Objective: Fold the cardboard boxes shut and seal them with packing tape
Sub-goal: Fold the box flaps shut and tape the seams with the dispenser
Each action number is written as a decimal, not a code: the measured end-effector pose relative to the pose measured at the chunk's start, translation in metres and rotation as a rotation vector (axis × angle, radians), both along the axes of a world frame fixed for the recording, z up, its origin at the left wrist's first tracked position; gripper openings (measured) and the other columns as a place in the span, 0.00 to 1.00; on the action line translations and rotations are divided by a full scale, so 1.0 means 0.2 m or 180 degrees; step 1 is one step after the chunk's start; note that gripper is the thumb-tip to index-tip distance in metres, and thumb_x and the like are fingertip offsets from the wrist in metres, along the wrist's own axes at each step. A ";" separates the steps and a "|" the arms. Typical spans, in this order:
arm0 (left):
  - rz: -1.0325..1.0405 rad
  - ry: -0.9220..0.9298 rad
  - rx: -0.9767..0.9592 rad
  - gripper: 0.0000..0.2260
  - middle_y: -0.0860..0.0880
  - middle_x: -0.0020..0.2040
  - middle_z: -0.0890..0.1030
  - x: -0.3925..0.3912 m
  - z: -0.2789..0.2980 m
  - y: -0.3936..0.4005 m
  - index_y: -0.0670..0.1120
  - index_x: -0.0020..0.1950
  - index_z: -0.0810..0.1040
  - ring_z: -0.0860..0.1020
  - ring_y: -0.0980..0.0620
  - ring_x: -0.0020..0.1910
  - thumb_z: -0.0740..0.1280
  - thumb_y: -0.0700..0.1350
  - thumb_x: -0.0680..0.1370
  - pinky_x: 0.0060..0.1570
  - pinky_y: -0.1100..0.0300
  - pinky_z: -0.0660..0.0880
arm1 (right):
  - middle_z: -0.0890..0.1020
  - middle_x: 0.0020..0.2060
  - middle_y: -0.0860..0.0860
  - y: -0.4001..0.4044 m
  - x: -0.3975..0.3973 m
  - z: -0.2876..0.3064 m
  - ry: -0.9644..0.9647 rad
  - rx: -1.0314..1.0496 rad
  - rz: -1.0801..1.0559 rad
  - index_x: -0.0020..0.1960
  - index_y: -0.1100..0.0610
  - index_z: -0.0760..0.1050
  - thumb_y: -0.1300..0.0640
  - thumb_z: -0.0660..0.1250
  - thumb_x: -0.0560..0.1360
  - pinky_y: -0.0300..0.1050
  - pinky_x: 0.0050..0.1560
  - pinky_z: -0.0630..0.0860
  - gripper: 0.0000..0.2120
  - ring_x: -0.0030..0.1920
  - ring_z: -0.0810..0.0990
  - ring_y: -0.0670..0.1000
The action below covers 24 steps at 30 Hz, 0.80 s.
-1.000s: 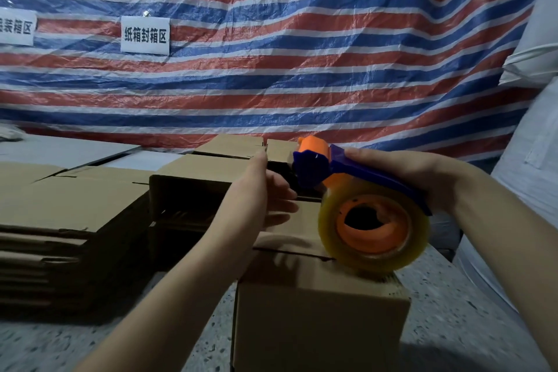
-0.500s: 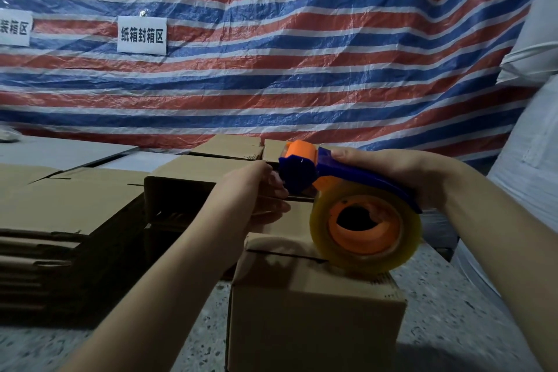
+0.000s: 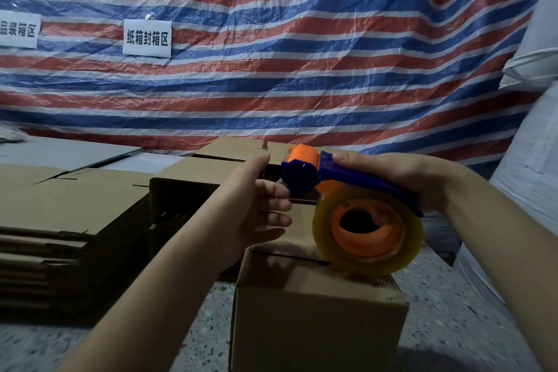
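On one cardboard box point(image 3: 314, 311), one tape dispenser point(image 3: 347, 190) gripped by right hand point(image 3: 392, 175), left hand point(image 3: 256, 208) loosely open.

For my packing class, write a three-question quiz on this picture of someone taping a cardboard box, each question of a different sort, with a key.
1. True or false: the right hand grips the tape dispenser by its blue handle.
2. Where is the tape roll? A) on the floor B) on top of the cardboard box C) on the flat cardboard stack
3. Fill in: the left hand is beside the dispenser's front end with its fingers ____.

Key: 1 true; 2 B; 3 loosely spread, and whether they hold the tape end cannot be told.
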<state>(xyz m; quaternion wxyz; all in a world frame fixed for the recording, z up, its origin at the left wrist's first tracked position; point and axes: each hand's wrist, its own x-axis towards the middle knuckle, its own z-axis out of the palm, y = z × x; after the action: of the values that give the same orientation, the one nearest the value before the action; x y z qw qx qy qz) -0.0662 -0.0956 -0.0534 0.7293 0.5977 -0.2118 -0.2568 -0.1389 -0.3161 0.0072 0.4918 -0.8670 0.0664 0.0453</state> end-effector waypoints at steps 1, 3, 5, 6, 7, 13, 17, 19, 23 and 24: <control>-0.0042 0.0015 0.0007 0.20 0.48 0.33 0.75 0.00 0.00 0.00 0.45 0.38 0.75 0.74 0.52 0.29 0.58 0.59 0.80 0.41 0.56 0.70 | 0.87 0.47 0.59 0.00 0.00 0.00 -0.0007 -0.0008 -0.0018 0.50 0.50 0.84 0.29 0.75 0.58 0.46 0.36 0.81 0.30 0.38 0.83 0.55; -0.0118 0.0082 -0.0006 0.16 0.49 0.33 0.71 -0.01 0.00 0.00 0.48 0.37 0.71 0.71 0.53 0.29 0.61 0.56 0.80 0.39 0.57 0.68 | 0.87 0.46 0.58 0.00 0.00 0.00 -0.0025 -0.0023 -0.0045 0.52 0.51 0.83 0.29 0.75 0.57 0.46 0.34 0.81 0.33 0.38 0.83 0.54; -0.0098 0.0147 -0.0077 0.14 0.51 0.32 0.68 -0.01 -0.01 -0.02 0.50 0.36 0.69 0.69 0.54 0.28 0.62 0.52 0.80 0.38 0.58 0.69 | 0.87 0.47 0.58 0.00 0.00 0.00 -0.0025 -0.0054 -0.0049 0.55 0.52 0.82 0.29 0.75 0.57 0.46 0.36 0.81 0.35 0.39 0.83 0.54; -0.0043 0.0172 -0.0120 0.13 0.51 0.31 0.68 -0.01 -0.01 -0.03 0.50 0.36 0.69 0.70 0.54 0.27 0.63 0.50 0.80 0.37 0.59 0.70 | 0.87 0.48 0.58 0.00 0.00 0.00 -0.0022 -0.0071 -0.0042 0.56 0.52 0.81 0.29 0.74 0.57 0.46 0.38 0.81 0.36 0.40 0.83 0.55; 0.0016 0.0200 -0.0172 0.13 0.52 0.29 0.68 -0.01 -0.02 -0.04 0.49 0.36 0.69 0.71 0.55 0.25 0.63 0.49 0.80 0.37 0.59 0.72 | 0.87 0.48 0.58 0.00 0.00 0.00 -0.0018 -0.0082 -0.0031 0.57 0.53 0.80 0.29 0.74 0.57 0.47 0.39 0.81 0.38 0.41 0.83 0.55; 0.0089 0.0370 -0.0355 0.13 0.52 0.29 0.71 -0.01 -0.07 -0.06 0.48 0.38 0.71 0.73 0.55 0.24 0.62 0.51 0.81 0.34 0.58 0.76 | 0.86 0.50 0.60 0.00 -0.01 0.00 -0.0020 -0.0066 0.0040 0.51 0.50 0.84 0.27 0.77 0.55 0.50 0.45 0.80 0.34 0.44 0.82 0.58; -0.0010 0.0430 -0.0319 0.17 0.49 0.31 0.74 0.00 -0.06 -0.06 0.47 0.38 0.73 0.74 0.53 0.27 0.61 0.57 0.81 0.32 0.61 0.76 | 0.86 0.48 0.60 -0.01 0.00 0.00 -0.0006 -0.0017 0.0054 0.50 0.51 0.84 0.27 0.80 0.51 0.47 0.38 0.81 0.37 0.40 0.83 0.56; 0.0068 0.0301 -0.0298 0.17 0.50 0.30 0.74 -0.01 -0.07 -0.07 0.47 0.36 0.73 0.74 0.53 0.27 0.62 0.54 0.81 0.36 0.59 0.74 | 0.86 0.45 0.58 -0.01 0.00 0.00 0.0023 -0.0002 0.0061 0.49 0.51 0.84 0.27 0.79 0.53 0.45 0.34 0.81 0.35 0.37 0.83 0.54; 0.0371 0.0244 -0.0449 0.15 0.50 0.29 0.74 -0.03 -0.11 -0.10 0.46 0.35 0.75 0.73 0.55 0.26 0.63 0.48 0.81 0.40 0.58 0.73 | 0.86 0.42 0.56 -0.01 0.00 0.00 0.0005 0.0064 -0.0018 0.58 0.54 0.79 0.30 0.74 0.61 0.43 0.31 0.80 0.37 0.34 0.83 0.52; 0.0434 0.0221 -0.0476 0.15 0.50 0.28 0.74 -0.03 -0.12 -0.10 0.45 0.35 0.75 0.72 0.55 0.25 0.63 0.47 0.81 0.43 0.56 0.74 | 0.86 0.42 0.56 -0.01 0.00 0.00 0.0016 0.0073 -0.0019 0.58 0.54 0.79 0.30 0.74 0.62 0.43 0.31 0.80 0.35 0.34 0.83 0.52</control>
<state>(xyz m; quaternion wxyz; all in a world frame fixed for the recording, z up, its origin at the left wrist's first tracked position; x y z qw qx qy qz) -0.0714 -0.1159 -0.0774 0.7946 0.5454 -0.1638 -0.2107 -0.1389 -0.3188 0.0068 0.5016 -0.8610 0.0697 0.0468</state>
